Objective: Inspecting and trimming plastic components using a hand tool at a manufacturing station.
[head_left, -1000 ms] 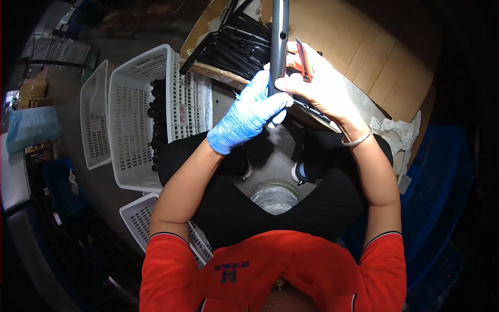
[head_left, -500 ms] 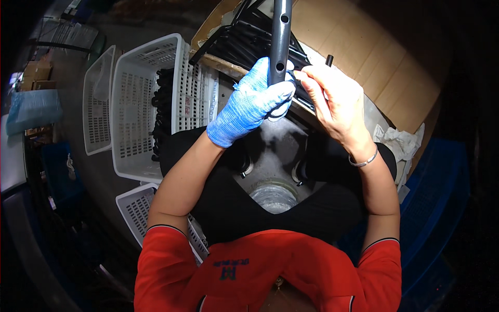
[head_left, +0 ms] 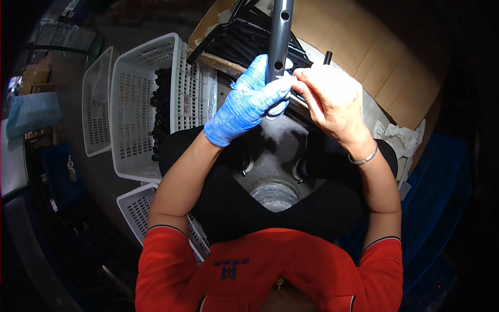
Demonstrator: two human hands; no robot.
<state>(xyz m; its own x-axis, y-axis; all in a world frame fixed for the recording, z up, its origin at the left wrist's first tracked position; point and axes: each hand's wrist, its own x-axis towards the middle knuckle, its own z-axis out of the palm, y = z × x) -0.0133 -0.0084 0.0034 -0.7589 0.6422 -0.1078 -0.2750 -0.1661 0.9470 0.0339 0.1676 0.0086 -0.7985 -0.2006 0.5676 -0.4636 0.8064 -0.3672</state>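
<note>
Located large white basket (head_left: pixel 127 114) on grey floor (head_left: pixel 106 177), left of the left hand (head_left: pixel 247 101). Found black tubes (head_left: pixel 244 44) lying in cardboard box (head_left: pixel 223 63), just beyond the left hand.

You have a dark grey tube (head_left: pixel 280 41) in your left hand (head_left: pixel 252 100), a straight, round length with a smooth, slightly glossy surface that catches the light in a pale band along its side. Two round holes show in the face turned toward you: an upper hole (head_left: pixel 285 15) and a lower hole (head_left: pixel 279 66) just above your thumb, well apart along its length. The tube points away from you, leaning a little to your right, and its far end runs out of view. Your grip covers its near part, close beside the fingertips of your right hand (head_left: pixel 335 99).
</note>
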